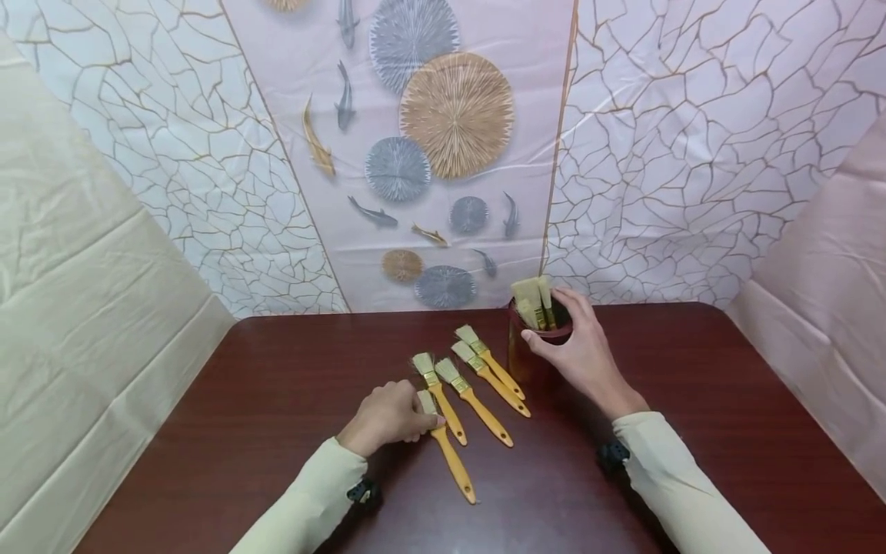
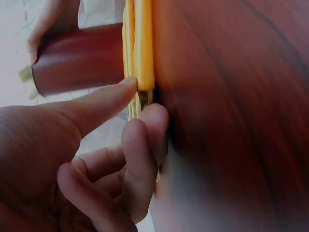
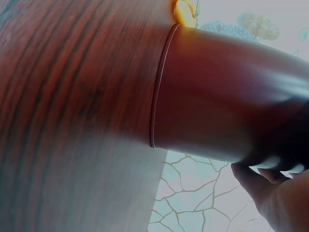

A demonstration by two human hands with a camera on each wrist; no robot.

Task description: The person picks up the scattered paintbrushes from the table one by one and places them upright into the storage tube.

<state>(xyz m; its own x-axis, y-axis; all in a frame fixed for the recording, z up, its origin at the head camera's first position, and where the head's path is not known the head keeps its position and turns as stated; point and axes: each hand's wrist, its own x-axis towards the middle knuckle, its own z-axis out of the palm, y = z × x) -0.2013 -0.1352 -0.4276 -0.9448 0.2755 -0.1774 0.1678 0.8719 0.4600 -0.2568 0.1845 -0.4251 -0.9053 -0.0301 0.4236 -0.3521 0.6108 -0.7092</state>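
My left hand (image 1: 396, 414) pinches the nearest paintbrush (image 1: 453, 465) by its metal ferrule, thumb on top, while its yellow handle points toward me along the table. In the left wrist view the thumb and fingertips meet around that ferrule (image 2: 144, 98). Beside it lie several more yellow-handled brushes (image 1: 484, 415), bristles facing away. A dark red cylindrical cup (image 2: 79, 60) stands upright at the back, with several brushes (image 1: 534, 296) in it, bristles up. My right hand (image 1: 584, 354) holds the cup near its rim, thumb on the near side and fingers around the far right.
The dark wood-grain table (image 1: 291, 385) ends at a patterned cloth backdrop (image 1: 644, 192) just behind the cup. Plain pale cloth (image 1: 90, 308) hangs along the left side, and similar cloth (image 1: 824, 308) along the right.
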